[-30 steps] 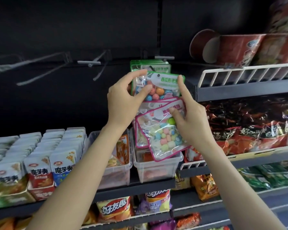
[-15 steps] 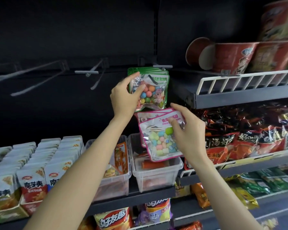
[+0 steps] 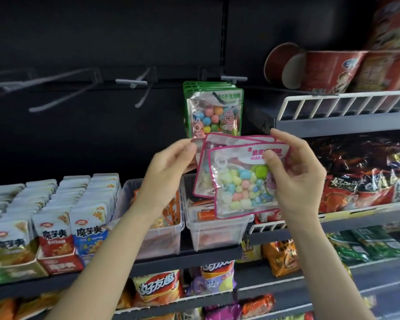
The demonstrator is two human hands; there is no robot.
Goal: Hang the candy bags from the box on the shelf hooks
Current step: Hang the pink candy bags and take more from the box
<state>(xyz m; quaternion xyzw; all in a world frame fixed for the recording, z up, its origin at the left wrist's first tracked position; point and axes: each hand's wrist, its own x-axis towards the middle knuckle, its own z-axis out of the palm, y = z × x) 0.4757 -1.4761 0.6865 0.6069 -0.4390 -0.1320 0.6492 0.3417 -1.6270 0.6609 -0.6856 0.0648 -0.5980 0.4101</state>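
Right hand [image 3: 293,172]: pinching pink bags [image 3: 240,179] (a fanned stack).
Left hand [image 3: 171,162]: gripping their left corner.
Empty hook [image 3: 134,83]: 10 o'clock of bags, nearer left hand.

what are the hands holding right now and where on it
Both hold the pink-edged candy bags, a small fanned stack: the right hand pinches the top right, the left hand grips the top left corner.

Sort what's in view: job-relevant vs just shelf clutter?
Job:
pink-edged candy bags, held by left hand and right hand
green-edged candy bags, hung
empty hook

Clutter:
noodle cups
clear bins
snack boxes
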